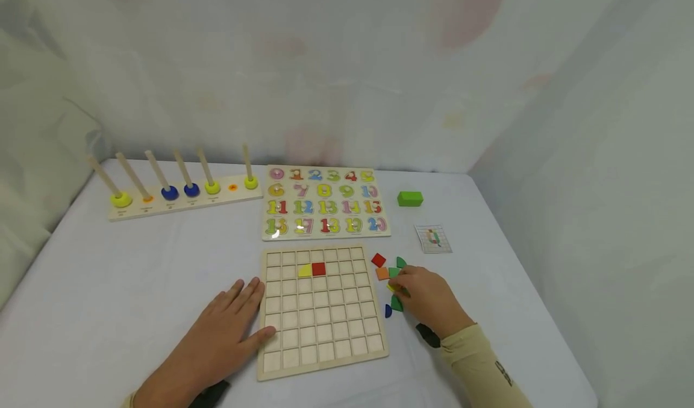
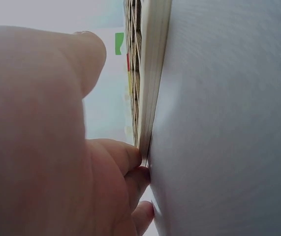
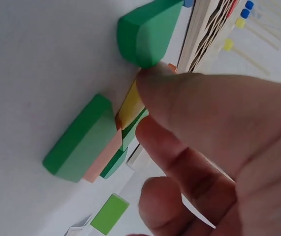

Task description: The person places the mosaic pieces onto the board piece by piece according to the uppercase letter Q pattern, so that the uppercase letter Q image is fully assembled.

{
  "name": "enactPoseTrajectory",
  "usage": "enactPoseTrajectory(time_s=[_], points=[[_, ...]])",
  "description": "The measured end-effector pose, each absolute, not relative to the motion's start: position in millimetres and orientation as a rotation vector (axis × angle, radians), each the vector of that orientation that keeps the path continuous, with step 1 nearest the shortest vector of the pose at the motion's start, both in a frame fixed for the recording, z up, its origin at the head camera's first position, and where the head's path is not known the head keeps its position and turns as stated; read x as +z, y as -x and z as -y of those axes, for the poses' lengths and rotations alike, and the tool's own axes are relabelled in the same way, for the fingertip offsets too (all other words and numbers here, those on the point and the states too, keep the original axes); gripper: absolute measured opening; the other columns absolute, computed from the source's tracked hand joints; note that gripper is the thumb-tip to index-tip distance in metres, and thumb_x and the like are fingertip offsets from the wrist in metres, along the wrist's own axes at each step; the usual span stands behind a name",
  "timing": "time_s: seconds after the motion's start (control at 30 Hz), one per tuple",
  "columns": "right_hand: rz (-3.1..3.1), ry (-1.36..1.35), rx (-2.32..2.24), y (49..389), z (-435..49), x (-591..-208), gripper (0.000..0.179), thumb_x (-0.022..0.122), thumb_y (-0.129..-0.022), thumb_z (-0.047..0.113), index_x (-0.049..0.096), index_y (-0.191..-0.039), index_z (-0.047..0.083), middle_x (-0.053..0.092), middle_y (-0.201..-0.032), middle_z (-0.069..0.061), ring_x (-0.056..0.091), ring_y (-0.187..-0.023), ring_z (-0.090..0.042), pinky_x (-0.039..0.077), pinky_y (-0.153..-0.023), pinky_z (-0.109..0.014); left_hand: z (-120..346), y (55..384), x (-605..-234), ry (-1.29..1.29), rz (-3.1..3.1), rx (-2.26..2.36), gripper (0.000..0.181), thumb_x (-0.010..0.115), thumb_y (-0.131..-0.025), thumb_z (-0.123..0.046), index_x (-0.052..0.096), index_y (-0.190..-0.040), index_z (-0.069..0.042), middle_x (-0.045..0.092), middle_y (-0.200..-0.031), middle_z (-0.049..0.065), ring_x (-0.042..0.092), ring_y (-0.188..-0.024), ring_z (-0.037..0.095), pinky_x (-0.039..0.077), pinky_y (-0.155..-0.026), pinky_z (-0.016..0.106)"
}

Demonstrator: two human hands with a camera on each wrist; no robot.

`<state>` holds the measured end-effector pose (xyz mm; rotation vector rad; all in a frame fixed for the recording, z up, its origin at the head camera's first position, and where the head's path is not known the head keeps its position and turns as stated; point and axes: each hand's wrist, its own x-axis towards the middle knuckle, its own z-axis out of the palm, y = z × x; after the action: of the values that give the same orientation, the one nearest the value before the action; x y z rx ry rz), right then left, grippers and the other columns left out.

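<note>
A wooden grid board (image 1: 322,363) lies in front of me, with a yellow tile (image 1: 305,270) and a red tile (image 1: 318,269) side by side in its upper cells. My left hand (image 1: 219,329) lies spread at the board's left edge, fingertips against its side, thumb over the rim. Right of the board, my right hand (image 1: 431,296) pinches a yellow piece (image 3: 131,105) between thumb and forefinger, low among loose pieces. Around it lie green pieces (image 3: 147,32), an orange piece (image 1: 382,273), a red square (image 1: 378,260) and a blue half-round piece (image 1: 388,311).
Behind the board lies a number puzzle (image 1: 327,208). A peg stand (image 1: 184,206) with yellow and blue rings is at the back left. To the right are a green block (image 1: 409,199) and a small pattern card (image 1: 433,239). Draped cloth walls (image 1: 352,94) border the table.
</note>
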<state>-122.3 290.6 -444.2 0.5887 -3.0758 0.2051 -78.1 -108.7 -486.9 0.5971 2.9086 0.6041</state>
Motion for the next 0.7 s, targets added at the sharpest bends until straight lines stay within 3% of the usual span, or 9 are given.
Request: enactPoseTrajectory(time_s=[0.2, 0.37, 0.5, 0.7], points=[[3.124, -0.566, 0.211, 122.1, -289.9, -443.2, 0.024, 0.089, -0.087, 0.006, 0.086, -0.11, 0.013, 0.075, -0.104, 0.003, 0.07, -0.096, -0.015, 0.06, -0.078, -0.03, 108.6, 77.5, -486.1, -0.585, -2.902, 0.602, 0.093, 0.05, -0.105, -0.07, 0.037, -0.165, 0.0, 0.032, -0.172, 0.017, 0.024, -0.158, 0.046, 0.023, -0.123, 0.067], [3.144, -0.524, 0.22, 123.4, -289.5, -444.5, 0.025, 0.089, -0.089, 0.008, 0.084, -0.112, 0.015, 0.074, -0.099, 0.006, 0.067, -0.089, -0.011, 0.06, -0.08, -0.031, 108.3, 77.2, -485.7, -0.582, -2.904, 0.607, 0.092, 0.052, -0.105, -0.069, 0.037, -0.165, -0.001, 0.033, -0.171, 0.016, 0.025, -0.157, 0.046, 0.023, -0.123, 0.066], [3.137, -0.543, 0.201, 123.5, -289.5, -444.5, 0.024, 0.089, -0.089, 0.012, 0.084, -0.113, 0.016, 0.072, -0.093, 0.008, 0.061, -0.081, -0.008, 0.058, -0.074, -0.03, 107.8, 77.0, -485.3, -0.578, -2.904, 0.603, 0.092, 0.054, -0.104, -0.068, 0.037, -0.165, -0.001, 0.033, -0.171, 0.016, 0.025, -0.157, 0.046, 0.024, -0.123, 0.067], [3.106, -0.575, 0.201, 123.4, -289.6, -445.2, 0.022, 0.09, -0.088, 0.014, 0.085, -0.11, 0.015, 0.074, -0.097, 0.006, 0.067, -0.087, -0.011, 0.059, -0.075, -0.032, 107.5, 76.9, -483.5, -0.568, -2.895, 0.6, 0.091, 0.055, -0.104, -0.066, 0.037, -0.165, -0.001, 0.032, -0.172, 0.016, 0.024, -0.158, 0.046, 0.023, -0.123, 0.067]])
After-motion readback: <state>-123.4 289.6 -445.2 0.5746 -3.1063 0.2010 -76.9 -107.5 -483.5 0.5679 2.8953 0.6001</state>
